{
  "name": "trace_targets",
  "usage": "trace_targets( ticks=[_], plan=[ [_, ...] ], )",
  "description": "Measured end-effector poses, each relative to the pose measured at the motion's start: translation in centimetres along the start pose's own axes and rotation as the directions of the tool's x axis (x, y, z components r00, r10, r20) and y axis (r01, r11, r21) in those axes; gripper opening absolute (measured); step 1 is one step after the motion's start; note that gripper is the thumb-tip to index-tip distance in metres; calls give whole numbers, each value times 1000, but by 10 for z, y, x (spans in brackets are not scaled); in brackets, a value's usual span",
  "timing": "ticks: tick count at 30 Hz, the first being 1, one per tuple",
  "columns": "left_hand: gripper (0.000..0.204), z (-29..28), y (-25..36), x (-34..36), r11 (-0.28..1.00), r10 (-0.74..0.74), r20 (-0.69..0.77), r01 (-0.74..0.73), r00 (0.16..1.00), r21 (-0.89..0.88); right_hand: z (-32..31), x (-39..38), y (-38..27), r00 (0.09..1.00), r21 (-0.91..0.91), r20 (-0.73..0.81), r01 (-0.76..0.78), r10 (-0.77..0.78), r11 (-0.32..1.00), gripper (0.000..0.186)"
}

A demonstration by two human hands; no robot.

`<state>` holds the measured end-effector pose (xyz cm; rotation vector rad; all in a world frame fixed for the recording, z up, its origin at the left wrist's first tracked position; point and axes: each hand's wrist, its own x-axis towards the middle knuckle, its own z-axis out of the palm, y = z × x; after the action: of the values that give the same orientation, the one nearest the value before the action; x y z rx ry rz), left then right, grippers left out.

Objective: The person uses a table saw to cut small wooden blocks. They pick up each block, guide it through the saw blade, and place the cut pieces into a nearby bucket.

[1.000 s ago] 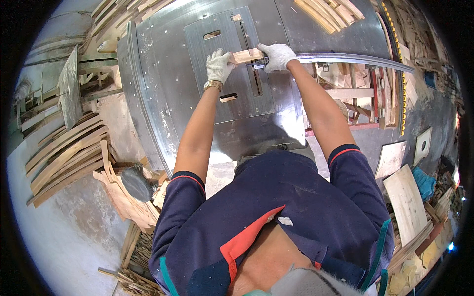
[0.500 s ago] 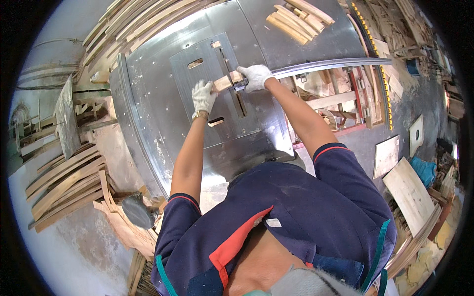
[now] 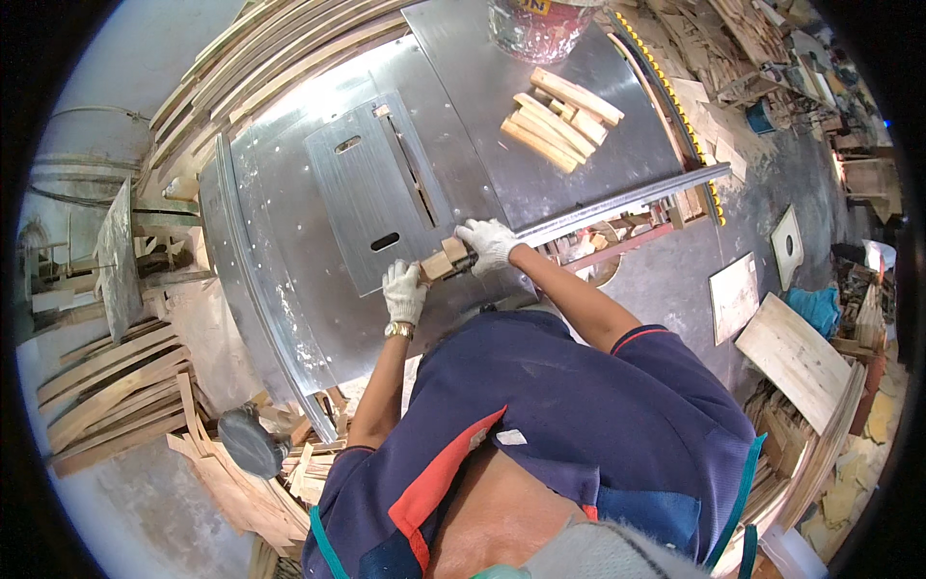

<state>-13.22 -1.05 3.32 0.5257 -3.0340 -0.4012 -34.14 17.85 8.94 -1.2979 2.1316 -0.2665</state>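
Gloved fingers (image 3: 402,271) of the left hand (image 3: 403,292) curl close about the left end of a piece of short wood (image 3: 446,260); little gap shows. Right hand (image 3: 488,245) closed over the other end, beside a dark fitting (image 3: 466,263); cannot tell whether that is gripped too. Wood pale, blocky, stepped along its length; one piece or two, cannot tell. It sits between the hands, toward the wearer's side of a grey metal table (image 3: 453,145), just nearer the body than the end of a long narrow slot (image 3: 413,164). Oval opening (image 3: 385,241) beyond the left hand.

Metal rail (image 3: 627,201) runs from near the right hand toward the upper right. Loose pile of pale sticks (image 3: 555,125) on the table's far right; worn reddish bucket (image 3: 540,34) behind them. Long boards (image 3: 280,60) stacked past the far left edge. Watch (image 3: 398,330) on left wrist.
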Motion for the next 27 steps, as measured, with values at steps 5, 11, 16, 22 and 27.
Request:
trace_targets(
  ticks=[5,11,16,22,27],
  plan=[
    [50,-2,17,-48,997,66,-6,-67,998,-34,51,-21,14,996,522,-74,-2,47,853,46],
    [44,8,13,-60,997,55,-38,-57,998,-56,64,-11,-12,942,552,-201,-118,269,825,30],
    [37,14,20,-48,993,47,-90,-57,995,-104,-16,-7,44,911,439,-401,97,98,893,15],
    [37,15,20,-56,995,-2,-132,-11,991,-94,-263,-37,92,573,318,-806,206,149,926,20],
    [35,12,25,-59,993,-45,-106,33,993,-111,-374,-34,149,224,314,-922,-43,315,949,63]
  ],
)
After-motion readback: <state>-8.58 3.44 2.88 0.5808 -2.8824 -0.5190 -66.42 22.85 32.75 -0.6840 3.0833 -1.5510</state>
